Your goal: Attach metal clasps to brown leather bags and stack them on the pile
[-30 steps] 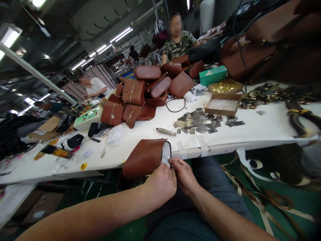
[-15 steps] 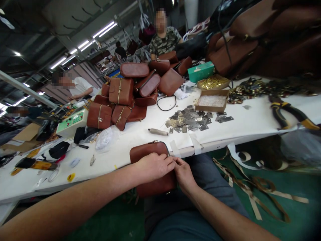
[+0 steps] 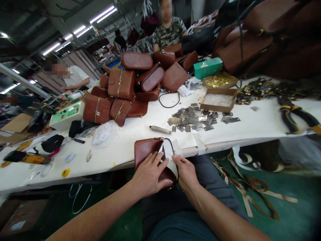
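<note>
A brown leather bag (image 3: 146, 149) rests against the front edge of the table, above my lap. Its mouth is spread apart, and a pale lining (image 3: 168, 150) shows inside. My left hand (image 3: 151, 172) lies across the bag with fingers spread, the fingertips touching the opening. On the right side, my right hand (image 3: 184, 167) pinches the bag's edge between thumb and fingers. A grey pen-like tool (image 3: 160, 130) lies on the table just beyond the bag. Behind it is a heap of small metal plates (image 3: 193, 117).
Finished-looking brown bags (image 3: 121, 83) are piled at the back. Boxes of gold fittings (image 3: 219, 81) and clear pieces (image 3: 218, 100) stand right of them. Pliers (image 3: 292, 113) lie at the far right. A person in camouflage (image 3: 168, 33) sits opposite. Tape strips (image 3: 250, 190) litter the floor.
The bag's mouth has opened, exposing the pale lining. My left hand has moved back from beside my right hand and spread its fingers. The view has shifted slightly.
</note>
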Action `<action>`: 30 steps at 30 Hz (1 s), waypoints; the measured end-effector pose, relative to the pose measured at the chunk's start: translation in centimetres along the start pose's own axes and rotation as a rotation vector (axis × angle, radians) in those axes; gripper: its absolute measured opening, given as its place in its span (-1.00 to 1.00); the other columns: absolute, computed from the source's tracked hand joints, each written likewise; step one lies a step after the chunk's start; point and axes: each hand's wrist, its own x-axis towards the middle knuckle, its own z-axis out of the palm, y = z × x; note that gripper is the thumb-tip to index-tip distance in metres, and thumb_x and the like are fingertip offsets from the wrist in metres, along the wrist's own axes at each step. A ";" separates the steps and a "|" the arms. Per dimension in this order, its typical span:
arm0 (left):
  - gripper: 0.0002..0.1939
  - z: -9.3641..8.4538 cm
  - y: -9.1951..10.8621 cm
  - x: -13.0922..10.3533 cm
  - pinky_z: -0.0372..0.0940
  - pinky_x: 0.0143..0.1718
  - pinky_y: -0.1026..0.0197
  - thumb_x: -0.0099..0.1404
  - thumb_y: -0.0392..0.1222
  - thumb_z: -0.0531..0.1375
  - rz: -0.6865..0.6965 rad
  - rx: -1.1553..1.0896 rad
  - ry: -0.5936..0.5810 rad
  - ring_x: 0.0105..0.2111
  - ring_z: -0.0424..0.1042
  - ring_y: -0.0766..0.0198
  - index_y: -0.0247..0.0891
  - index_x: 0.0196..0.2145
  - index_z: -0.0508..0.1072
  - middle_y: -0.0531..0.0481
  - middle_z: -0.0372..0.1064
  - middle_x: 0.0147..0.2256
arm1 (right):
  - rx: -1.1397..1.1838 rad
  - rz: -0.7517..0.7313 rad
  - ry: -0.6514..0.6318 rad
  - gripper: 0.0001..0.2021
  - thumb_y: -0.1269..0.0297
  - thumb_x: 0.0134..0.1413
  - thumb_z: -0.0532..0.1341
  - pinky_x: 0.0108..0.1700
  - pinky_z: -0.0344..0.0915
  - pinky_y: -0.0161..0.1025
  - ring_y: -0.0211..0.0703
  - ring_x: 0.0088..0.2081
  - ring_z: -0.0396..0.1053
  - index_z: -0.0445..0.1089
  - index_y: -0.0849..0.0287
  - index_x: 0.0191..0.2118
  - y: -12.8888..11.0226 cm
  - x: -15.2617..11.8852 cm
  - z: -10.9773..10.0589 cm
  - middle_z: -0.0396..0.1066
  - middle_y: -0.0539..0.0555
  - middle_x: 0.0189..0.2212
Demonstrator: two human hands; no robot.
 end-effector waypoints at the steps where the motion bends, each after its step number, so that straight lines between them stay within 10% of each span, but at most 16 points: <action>1: -0.18 0.1 0.0 0.2 0.15 0.37 -0.21 0.33 0.31 0.23 -0.006 -0.032 -0.012 0.36 0.18 -0.21 -0.17 0.38 0.22 -0.25 0.04 0.43 | 0.000 -0.001 0.014 -0.65 0.12 -0.32 0.56 -0.22 0.39 -0.20 -0.14 -0.37 0.43 0.59 0.21 -0.39 0.0 0.0 0.1 0.56 0.07 -0.43; 19: -0.27 -1.5 -3.0 2.2 0.30 0.20 -0.11 0.30 0.28 0.22 0.142 -0.104 -0.118 0.23 0.29 -0.19 -0.19 0.29 0.37 -0.08 0.22 0.36 | -0.405 0.026 -0.040 -0.60 -0.01 -0.27 0.55 -0.43 0.29 -0.20 -0.12 -0.51 0.39 0.60 0.22 -0.38 -2.2 0.4 -0.7 0.51 0.09 -0.52; 27: -0.37 -1.1 -3.6 2.2 0.37 0.00 -0.03 0.25 0.22 0.31 0.162 -0.111 -0.048 0.11 0.36 -0.13 -0.18 0.15 0.48 -0.05 0.30 0.31 | -1.446 -0.799 -0.023 -0.68 -0.01 0.18 0.30 -0.14 0.32 -0.09 -0.01 -0.26 0.51 0.62 0.05 -0.08 -13.1 5.1 -1.2 0.58 0.13 -0.14; 30: -0.36 -1.0 -3.8 2.2 0.38 -0.06 -0.01 0.22 0.22 0.35 0.162 -0.120 -0.040 0.08 0.37 -0.09 -0.17 0.15 0.48 -0.05 0.33 0.29 | -1.802 -0.885 -0.043 -0.62 0.03 0.18 0.31 -0.23 0.27 -0.11 0.06 -0.15 0.49 0.60 0.01 0.07 -16.1 9.3 0.4 0.52 0.16 0.01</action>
